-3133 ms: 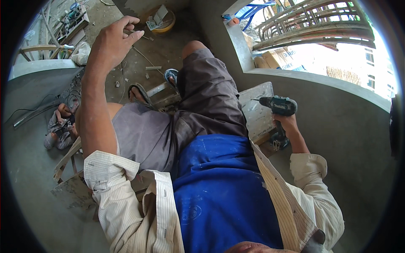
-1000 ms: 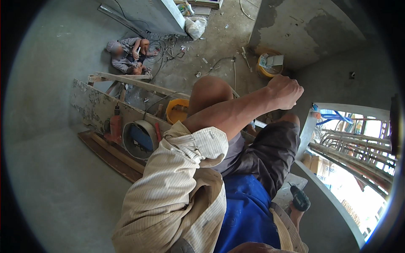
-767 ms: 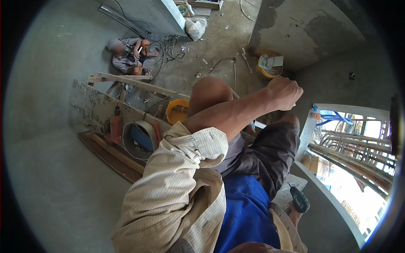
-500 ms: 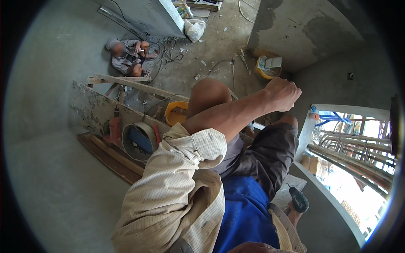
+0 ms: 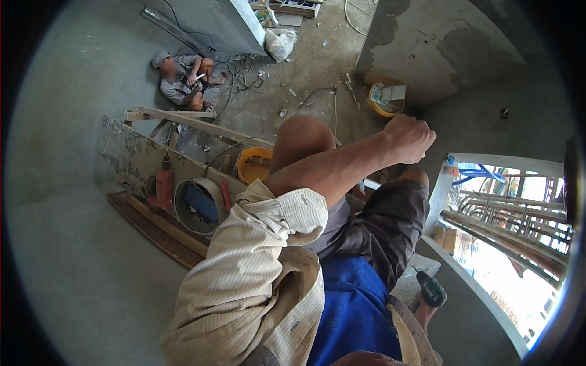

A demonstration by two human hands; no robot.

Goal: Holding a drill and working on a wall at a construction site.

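My left arm reaches across to the right in a rolled striped sleeve. My left hand (image 5: 410,139) is closed above my bent right knee, back of the hand toward me; whatever its curled fingers hold, if anything, is hidden. Low at my right side, a dark cordless drill (image 5: 432,290) points its chuck away from me. Skin of my right hand (image 5: 422,307) shows beside the drill, which appears to be in its grip, though the fingers are mostly hidden. A red power drill (image 5: 161,186) and a round container with something blue inside (image 5: 180,198) stand by the plank at left.
A mottled plank (image 5: 131,144) and wooden beam (image 5: 201,124) run along my left. A yellow bucket (image 5: 247,165) stands behind my left knee. Another person (image 5: 183,79) sits on the littered floor near cables. A bucket (image 5: 386,110) stands far right; a window opening (image 5: 436,198) is beside me.
My view has shifted slightly; both my arms keep nearly the same pose. The other person's hands have shifted, and a white piece in them shows more clearly.
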